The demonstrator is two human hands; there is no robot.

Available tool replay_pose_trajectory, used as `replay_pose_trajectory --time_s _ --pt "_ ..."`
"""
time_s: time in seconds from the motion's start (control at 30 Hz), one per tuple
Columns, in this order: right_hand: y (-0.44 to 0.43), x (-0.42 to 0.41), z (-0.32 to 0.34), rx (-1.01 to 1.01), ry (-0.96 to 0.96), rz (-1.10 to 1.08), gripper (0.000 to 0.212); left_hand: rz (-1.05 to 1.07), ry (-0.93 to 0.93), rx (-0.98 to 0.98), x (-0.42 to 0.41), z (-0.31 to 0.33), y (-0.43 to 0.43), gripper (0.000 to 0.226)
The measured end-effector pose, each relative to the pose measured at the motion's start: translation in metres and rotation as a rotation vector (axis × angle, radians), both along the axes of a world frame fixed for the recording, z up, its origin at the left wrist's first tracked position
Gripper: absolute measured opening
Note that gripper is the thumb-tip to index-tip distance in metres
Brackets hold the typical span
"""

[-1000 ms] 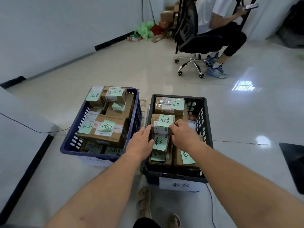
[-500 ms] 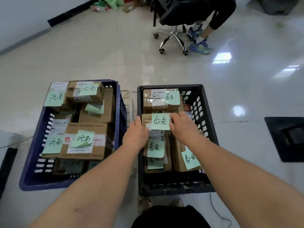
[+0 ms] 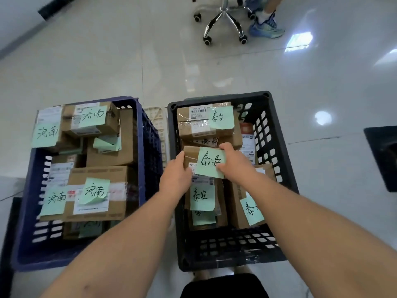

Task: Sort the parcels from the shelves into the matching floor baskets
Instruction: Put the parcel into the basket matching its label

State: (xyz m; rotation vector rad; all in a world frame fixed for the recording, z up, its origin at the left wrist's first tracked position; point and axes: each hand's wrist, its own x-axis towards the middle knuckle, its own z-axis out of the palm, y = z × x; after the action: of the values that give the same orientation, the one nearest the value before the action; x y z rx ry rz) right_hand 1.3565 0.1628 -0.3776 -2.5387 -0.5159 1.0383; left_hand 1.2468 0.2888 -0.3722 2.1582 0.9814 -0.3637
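Cardboard parcel point(image 3: 190, 154) btwn L hand point(image 3: 176, 177), R hand point(image 3: 234, 164)

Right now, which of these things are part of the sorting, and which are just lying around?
Part of the job: the held parcel, gripped by the left hand and right hand over the black basket; the blue basket; labelled parcels in both.

Just lying about: the office chair base, a blue shoe, the white lattice piece between the baskets, the dark mat.

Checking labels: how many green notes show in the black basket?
5: rear note, held-parcel note, middle note, low note beneath it, front-right note; more may lie hidden.
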Motion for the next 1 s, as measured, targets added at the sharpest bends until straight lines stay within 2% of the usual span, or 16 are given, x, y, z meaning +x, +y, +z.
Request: replay_pose_trajectory --time_s 0.17,0.3,0.43,0.6,0.9,1.0 --pt "-0.044 0.004 0.014 -0.022 -0.03 -0.143 0.058 -0.093 0.031 0.007 0.031 0.022 -0.023 0.057" --pt "-0.08 0.013 0.021 0.009 -0.044 -0.335 0.043 -0.181 0.045 0.002 0.07 0.034 -0.05 0.052" --pt "-0.101 0.029 0.017 0.003 -0.115 -0.441 0.043 -0.313 0.003 -0.011 0.11 0.038 -0.073 0.047" --pt "-0.097 0.039 0.005 0.044 -0.118 -0.576 0.043 -0.446 -0.03 0.067 0.149 0.03 -0.077 0.029" --pt "-0.079 0.053 -0.011 0.122 -0.078 -0.768 0.035 -0.575 -0.069 0.102 0.198 0.019 -0.066 0.038" --pt "-0.071 0.055 -0.016 0.148 -0.076 -0.842 0.03 -0.592 -0.072 0.058 0.215 0.015 -0.064 0.041"
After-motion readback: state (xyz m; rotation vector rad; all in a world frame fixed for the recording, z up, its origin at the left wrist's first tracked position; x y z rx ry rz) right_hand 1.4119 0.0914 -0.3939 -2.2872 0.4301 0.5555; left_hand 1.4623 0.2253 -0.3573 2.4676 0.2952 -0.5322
